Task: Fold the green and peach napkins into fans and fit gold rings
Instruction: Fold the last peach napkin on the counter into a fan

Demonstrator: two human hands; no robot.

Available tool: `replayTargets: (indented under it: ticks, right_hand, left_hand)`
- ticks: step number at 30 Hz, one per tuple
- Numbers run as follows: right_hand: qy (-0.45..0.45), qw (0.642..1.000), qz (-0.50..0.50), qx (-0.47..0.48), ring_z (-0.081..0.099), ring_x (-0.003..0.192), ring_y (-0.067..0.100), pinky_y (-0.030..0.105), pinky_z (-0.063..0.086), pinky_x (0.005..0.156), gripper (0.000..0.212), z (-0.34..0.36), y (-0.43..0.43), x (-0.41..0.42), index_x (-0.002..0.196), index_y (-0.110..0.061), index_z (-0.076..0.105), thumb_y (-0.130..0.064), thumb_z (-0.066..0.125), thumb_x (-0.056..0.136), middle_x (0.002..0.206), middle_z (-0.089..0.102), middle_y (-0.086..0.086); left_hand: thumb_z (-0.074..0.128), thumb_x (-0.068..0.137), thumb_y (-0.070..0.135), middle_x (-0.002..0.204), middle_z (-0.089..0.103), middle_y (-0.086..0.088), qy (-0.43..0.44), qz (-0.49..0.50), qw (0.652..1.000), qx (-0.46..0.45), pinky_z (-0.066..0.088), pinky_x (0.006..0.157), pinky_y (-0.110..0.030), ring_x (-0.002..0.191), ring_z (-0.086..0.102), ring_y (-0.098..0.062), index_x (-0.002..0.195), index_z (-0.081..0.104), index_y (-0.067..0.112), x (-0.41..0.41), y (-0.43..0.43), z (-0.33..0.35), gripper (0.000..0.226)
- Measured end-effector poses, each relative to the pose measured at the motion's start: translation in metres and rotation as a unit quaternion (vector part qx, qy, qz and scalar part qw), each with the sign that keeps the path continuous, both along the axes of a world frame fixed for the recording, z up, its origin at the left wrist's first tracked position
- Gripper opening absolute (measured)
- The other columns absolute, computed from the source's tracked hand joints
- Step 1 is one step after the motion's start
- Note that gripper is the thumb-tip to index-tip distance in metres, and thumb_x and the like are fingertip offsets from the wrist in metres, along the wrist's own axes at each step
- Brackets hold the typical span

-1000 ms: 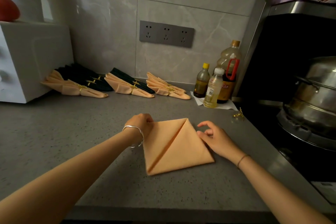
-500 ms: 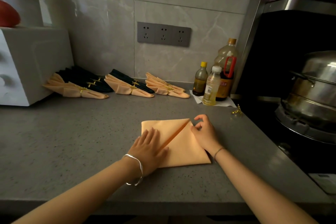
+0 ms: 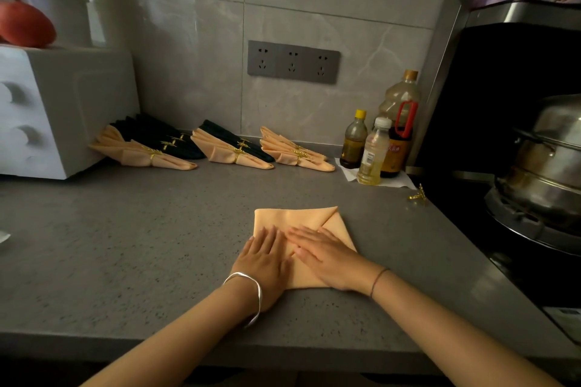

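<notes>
At the far left a white appliance (image 3: 47, 110) stands on the grey worktop (image 3: 141, 229). A row of finished fans (image 3: 147, 154) runs from its side along the wall, peach and dark green, each pinched by a gold band.

Near the front edge lies the napkin in hand. The left hand (image 3: 264, 258) lies flat on its left half, fingers straight and together, gripping nothing. The peach napkin (image 3: 292, 217) is folded into a rough square, with a flap edge running diagonally from its far right corner down towards the hands. The right hand (image 3: 327, 256) is just as flat and relaxed, its palm on the right half and its fingers angled across towards the left hand, so the two nearly meet over the fold line.

This looks like pressing down a fold before any pleating starts. To do it well:
- Weight should go through the palms, not the fingertips.
- The hands should slide outward from the fold line to the edges, so trapped air and slack leave the cloth.
- The corners should sit true on each other before the crease is set. The near edge is hidden under the wrists and is worth checking.
- A soft or skewed crease here would likely make the pleats uneven.

Further right, three bottles (image 3: 377, 148) stand against the wall. A loose gold ring (image 3: 417, 196) lies near the worktop's right edge, well apart from the napkin, and a steel pot (image 3: 547, 160) sits on the stove beyond.
</notes>
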State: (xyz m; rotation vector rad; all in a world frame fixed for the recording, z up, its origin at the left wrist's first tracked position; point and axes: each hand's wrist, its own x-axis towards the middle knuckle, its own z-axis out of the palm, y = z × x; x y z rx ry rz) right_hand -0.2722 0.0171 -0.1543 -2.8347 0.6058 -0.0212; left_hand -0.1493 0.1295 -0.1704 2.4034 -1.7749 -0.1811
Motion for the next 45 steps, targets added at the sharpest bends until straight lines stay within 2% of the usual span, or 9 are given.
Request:
replayTargets:
  ticks: [3,7,16,20,24,30,34,39,45]
  right_hand:
    - [0.037,0.999,-0.020,0.005,-0.009,0.142,0.000,0.028,-0.007,0.117,0.051,-0.003,-0.015,-0.002,0.150,-0.028,0.001,-0.041,0.014,0.102,0.157,-0.005,-0.014]
    - [0.052,0.996,-0.078,-0.007,-0.011,0.143,0.003,0.029,-0.009,0.116,0.054,-0.003,-0.043,-0.005,0.151,-0.024,-0.004,-0.043,0.010,0.101,0.158,-0.010,-0.009]
    - [0.051,0.987,-0.150,0.012,-0.005,0.145,0.008,0.031,-0.005,0.116,0.054,0.007,-0.071,-0.008,0.151,-0.021,-0.002,-0.040,0.011,0.102,0.159,-0.006,-0.005]
    - [-0.054,0.995,-0.088,-0.019,0.005,0.137,-0.006,0.024,0.001,0.114,0.052,0.025,-0.041,-0.029,0.150,-0.028,0.015,-0.044,0.021,0.101,0.156,0.012,-0.014]
    - [-0.005,0.998,-0.004,-0.068,0.030,0.131,-0.006,0.018,0.013,0.108,0.056,0.035,-0.007,-0.059,0.138,-0.035,0.043,-0.058,0.021,0.092,0.144,0.041,-0.018]
    - [0.095,0.987,-0.001,-0.131,0.024,0.137,0.002,0.022,0.014,0.109,0.063,0.032,-0.006,-0.081,0.145,-0.040,0.027,-0.065,0.039,0.088,0.150,0.026,-0.022]
    - [0.048,0.997,-0.021,-0.055,0.038,0.129,-0.001,0.025,0.027,0.110,0.048,0.033,-0.016,-0.079,0.134,-0.043,0.043,-0.038,0.055,0.087,0.141,0.042,-0.022]
    - [-0.083,0.989,-0.073,0.099,0.059,0.098,-0.004,0.023,0.048,0.093,0.024,0.032,-0.033,-0.076,0.094,-0.051,0.060,-0.028,0.065,0.086,0.100,0.063,-0.028]
    - [-0.155,0.968,-0.123,0.153,0.060,0.091,0.000,0.018,0.044,0.081,0.012,0.024,-0.043,-0.061,0.099,-0.030,0.067,-0.030,0.063,0.087,0.097,0.067,-0.014]
  left_hand:
    - [0.012,0.102,0.041,0.159,-0.011,-0.001,0.002,-0.010,1.000,-0.012,-0.010,0.115,-0.030,0.145,-0.014,-0.018,0.152,-0.003,0.025,0.001,0.002,-0.002,0.054]
    - [0.011,0.100,0.048,0.159,-0.011,0.003,0.018,-0.036,0.999,-0.012,-0.010,0.117,-0.034,0.145,-0.016,-0.020,0.148,-0.002,0.042,0.003,0.004,-0.003,0.050]
    - [0.012,0.098,0.055,0.159,-0.012,0.001,0.002,-0.022,1.000,0.010,-0.004,0.119,-0.040,0.145,-0.016,-0.025,0.149,-0.002,0.042,0.002,0.001,-0.006,0.054]
    - [0.012,0.097,0.055,0.159,-0.012,0.001,-0.003,-0.017,1.000,0.011,-0.005,0.119,-0.040,0.145,-0.016,-0.026,0.149,-0.003,0.041,0.003,-0.001,-0.006,0.056]
    - [0.013,0.098,0.054,0.159,-0.012,0.000,-0.013,-0.011,1.000,0.009,-0.006,0.119,-0.040,0.144,-0.018,-0.026,0.150,-0.002,0.039,0.002,-0.002,-0.007,0.055]
    - [0.014,0.099,0.053,0.159,-0.010,0.001,0.008,-0.016,1.000,0.002,-0.005,0.119,-0.039,0.145,-0.016,-0.025,0.148,0.000,0.044,0.002,0.000,-0.005,0.052]
    - [0.017,0.101,0.048,0.160,-0.005,0.003,0.027,-0.021,0.999,-0.021,-0.004,0.119,-0.037,0.146,-0.013,-0.024,0.147,0.004,0.049,0.003,0.002,-0.003,0.048]
    - [0.022,0.103,0.038,0.160,0.001,0.007,0.048,-0.031,0.998,-0.027,-0.005,0.117,-0.035,0.146,-0.010,-0.024,0.145,0.011,0.051,0.006,0.004,0.002,0.045]
    - [0.014,0.094,0.062,0.159,0.002,0.011,0.111,-0.036,0.993,-0.018,-0.008,0.117,-0.039,0.146,-0.014,-0.021,0.143,0.018,0.054,0.004,0.008,0.008,0.049]
